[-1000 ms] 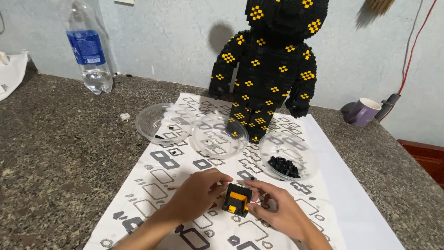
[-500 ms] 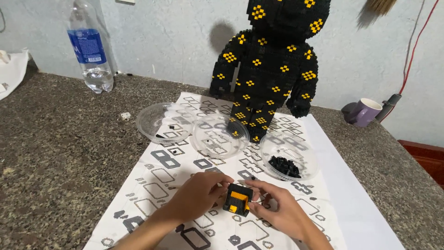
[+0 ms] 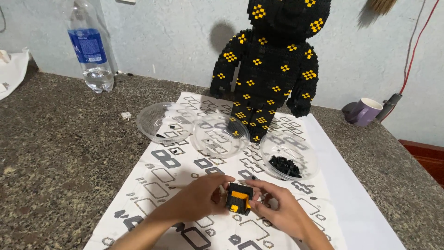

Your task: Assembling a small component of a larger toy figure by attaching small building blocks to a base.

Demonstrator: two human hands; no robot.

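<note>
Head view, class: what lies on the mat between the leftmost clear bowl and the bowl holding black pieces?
In the head view, a third clear bowl, nearly empty, lies between the leftmost bowl and the bowl of black pieces.

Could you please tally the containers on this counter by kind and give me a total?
Clear plastic bowls: 3, left, middle, right
Plastic water bottle: 1
Purple mug: 1
Total: 5
</note>
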